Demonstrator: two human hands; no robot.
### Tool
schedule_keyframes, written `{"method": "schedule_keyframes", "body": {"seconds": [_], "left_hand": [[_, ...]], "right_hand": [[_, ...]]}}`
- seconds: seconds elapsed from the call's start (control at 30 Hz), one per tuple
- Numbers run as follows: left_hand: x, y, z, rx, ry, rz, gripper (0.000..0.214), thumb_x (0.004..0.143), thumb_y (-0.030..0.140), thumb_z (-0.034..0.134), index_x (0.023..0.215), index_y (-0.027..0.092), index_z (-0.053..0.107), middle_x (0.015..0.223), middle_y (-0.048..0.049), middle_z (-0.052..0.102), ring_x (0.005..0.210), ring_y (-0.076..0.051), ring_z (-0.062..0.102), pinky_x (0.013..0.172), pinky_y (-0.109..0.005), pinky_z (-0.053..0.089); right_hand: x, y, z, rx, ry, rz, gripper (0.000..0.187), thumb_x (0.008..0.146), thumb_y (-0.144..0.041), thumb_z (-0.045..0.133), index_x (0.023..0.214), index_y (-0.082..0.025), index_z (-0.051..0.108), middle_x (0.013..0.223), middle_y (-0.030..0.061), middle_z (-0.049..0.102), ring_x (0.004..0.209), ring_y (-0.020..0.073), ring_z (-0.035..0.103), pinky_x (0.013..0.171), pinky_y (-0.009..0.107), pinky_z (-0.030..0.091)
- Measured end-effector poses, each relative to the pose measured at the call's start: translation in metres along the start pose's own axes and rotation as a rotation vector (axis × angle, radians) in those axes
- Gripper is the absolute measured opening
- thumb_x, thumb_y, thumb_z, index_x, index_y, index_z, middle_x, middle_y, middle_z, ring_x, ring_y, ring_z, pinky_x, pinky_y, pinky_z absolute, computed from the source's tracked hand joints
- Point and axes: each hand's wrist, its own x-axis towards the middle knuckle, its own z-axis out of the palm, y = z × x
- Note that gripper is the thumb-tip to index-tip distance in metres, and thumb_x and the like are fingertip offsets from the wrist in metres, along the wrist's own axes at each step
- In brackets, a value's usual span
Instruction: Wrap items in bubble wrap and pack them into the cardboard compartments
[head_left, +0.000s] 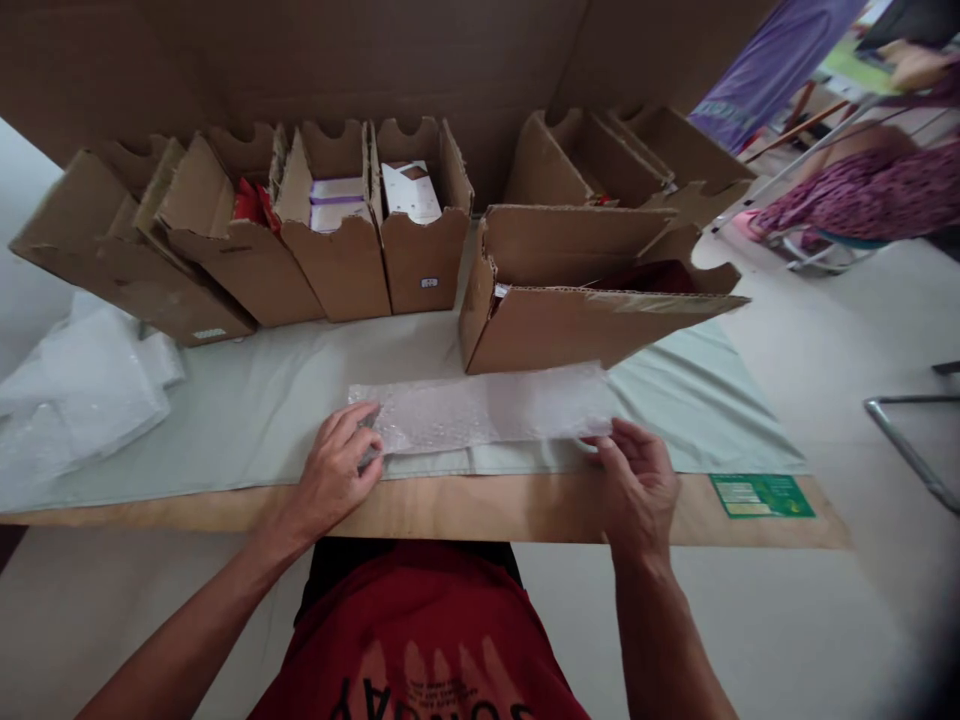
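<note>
A long sheet of clear bubble wrap point(487, 410) lies flat on the pale green cloth point(262, 420) that covers the wooden table. My left hand point(337, 475) pinches the sheet's left end between thumb and fingers. My right hand point(637, 480) grips the sheet's near right corner with its fingertips. Both hands sit close to the table's front edge.
A row of open cardboard bins point(337, 230) holding boxed goods stands at the back left. A larger cardboard box point(570, 300) sits just behind the bubble wrap, more bins point(615, 160) behind it. White plastic bags point(75, 400) lie at the left. A green card point(761, 495) rests at the right.
</note>
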Motion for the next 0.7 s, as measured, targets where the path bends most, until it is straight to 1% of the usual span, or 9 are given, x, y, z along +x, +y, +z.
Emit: {"method": "schedule_keyframes", "body": {"seconds": [0.03,0.1,0.17,0.3,0.43,0.5,0.57,0.63,0.7], "left_hand": [[-0.001,-0.002,-0.003,-0.009,-0.034,-0.006,0.007,0.087,0.015,0.058,0.091,0.020,0.060,0.133,-0.0160,0.064,0.129,-0.032,0.058,0.106,-0.052,0.050],[-0.001,-0.005,-0.007,-0.058,-0.104,-0.043,0.021,0.085,0.023,0.061,0.106,0.020,0.061,0.135,-0.0164,0.064,0.127,-0.033,0.059,0.106,-0.052,0.050],[0.000,-0.007,-0.008,-0.096,-0.139,-0.113,0.037,0.087,0.030,0.061,0.122,0.019,0.058,0.130,-0.0157,0.066,0.122,-0.031,0.061,0.103,-0.050,0.051],[0.011,-0.006,0.000,-0.088,-0.130,-0.274,0.046,0.089,0.034,0.057,0.132,0.017,0.056,0.116,-0.0128,0.071,0.106,-0.028,0.067,0.098,-0.048,0.053],[0.022,-0.004,0.012,-0.058,-0.101,-0.329,0.054,0.083,0.027,0.059,0.136,0.016,0.055,0.099,-0.0076,0.072,0.097,-0.026,0.068,0.098,-0.049,0.052],[0.027,-0.001,0.012,-0.053,-0.057,-0.299,0.049,0.084,0.024,0.058,0.132,0.015,0.059,0.094,-0.0068,0.071,0.094,-0.026,0.068,0.094,-0.047,0.053],[0.032,0.004,0.005,-0.080,0.020,-0.200,0.034,0.088,0.020,0.057,0.120,0.017,0.065,0.094,-0.0063,0.071,0.095,-0.024,0.067,0.091,-0.043,0.054],[0.036,0.010,-0.010,-0.127,0.121,-0.058,0.019,0.091,0.015,0.056,0.105,0.021,0.067,0.094,-0.0045,0.071,0.101,-0.023,0.066,0.093,-0.041,0.054],[0.037,0.015,-0.028,-0.167,0.179,0.071,0.016,0.090,0.010,0.057,0.095,0.022,0.065,0.097,-0.0040,0.069,0.112,-0.024,0.064,0.099,-0.043,0.052]], "right_hand": [[0.002,0.000,-0.010,-0.019,0.036,-0.025,0.037,0.079,-0.038,0.078,0.108,-0.020,0.066,0.106,0.0073,0.074,0.091,0.0217,0.072,0.075,0.035,0.055],[0.002,-0.006,-0.026,-0.097,0.075,-0.113,0.037,0.083,-0.037,0.076,0.115,-0.021,0.066,0.120,0.0097,0.072,0.103,0.0242,0.071,0.084,0.039,0.055],[0.003,-0.016,-0.032,-0.224,0.038,-0.234,0.031,0.087,-0.036,0.072,0.116,-0.023,0.068,0.125,0.0098,0.071,0.110,0.0260,0.069,0.089,0.042,0.054],[0.025,-0.027,-0.014,-0.463,-0.176,-0.427,0.031,0.091,-0.041,0.066,0.117,-0.025,0.069,0.131,0.0106,0.069,0.120,0.0292,0.064,0.089,0.045,0.056],[0.064,-0.009,0.014,-0.554,-0.258,-0.360,0.050,0.081,-0.045,0.068,0.124,-0.019,0.066,0.117,0.0144,0.073,0.108,0.0323,0.067,0.086,0.049,0.056],[0.074,0.001,0.021,-0.524,-0.276,-0.287,0.047,0.080,-0.043,0.068,0.119,-0.017,0.069,0.097,0.0101,0.075,0.089,0.0283,0.069,0.081,0.047,0.056],[0.073,0.004,0.021,-0.449,-0.283,-0.257,0.034,0.083,-0.042,0.067,0.108,-0.019,0.074,0.085,0.0054,0.074,0.079,0.0243,0.068,0.080,0.043,0.056],[0.065,0.000,0.012,-0.322,-0.253,-0.287,0.022,0.086,-0.039,0.068,0.098,-0.023,0.076,0.089,0.0043,0.074,0.085,0.0239,0.069,0.085,0.043,0.056],[0.055,-0.006,-0.003,-0.156,-0.231,-0.338,0.012,0.088,-0.034,0.071,0.095,-0.027,0.077,0.104,0.0039,0.075,0.102,0.0248,0.069,0.096,0.044,0.053]]}}
